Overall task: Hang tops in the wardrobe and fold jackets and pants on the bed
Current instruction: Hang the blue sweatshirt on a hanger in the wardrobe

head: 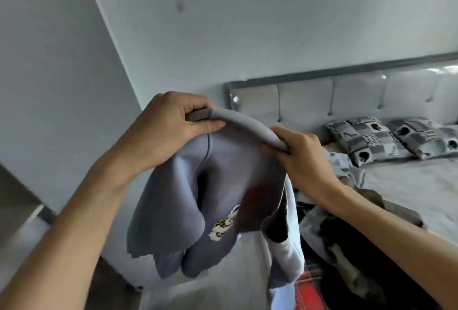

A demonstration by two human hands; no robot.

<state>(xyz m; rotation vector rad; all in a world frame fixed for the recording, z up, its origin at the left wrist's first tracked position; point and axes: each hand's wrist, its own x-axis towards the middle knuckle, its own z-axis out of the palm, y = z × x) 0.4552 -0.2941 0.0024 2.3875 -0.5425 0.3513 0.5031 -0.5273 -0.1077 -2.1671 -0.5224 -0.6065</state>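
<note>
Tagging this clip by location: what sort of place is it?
A bedroom, most likely: a bed with a padded headboard, two patterned pillows, and a pile of clothes on its near edge.

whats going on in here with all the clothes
A person is holding a grey garment up in the air. The left hand and the right hand each grip the thick band along its top, so the rest hangs down in front of them. A pile of clothes lies unsorted on the near side of the bed, and two patterned pillows sit by the headboard. No wardrobe is in view.
</note>
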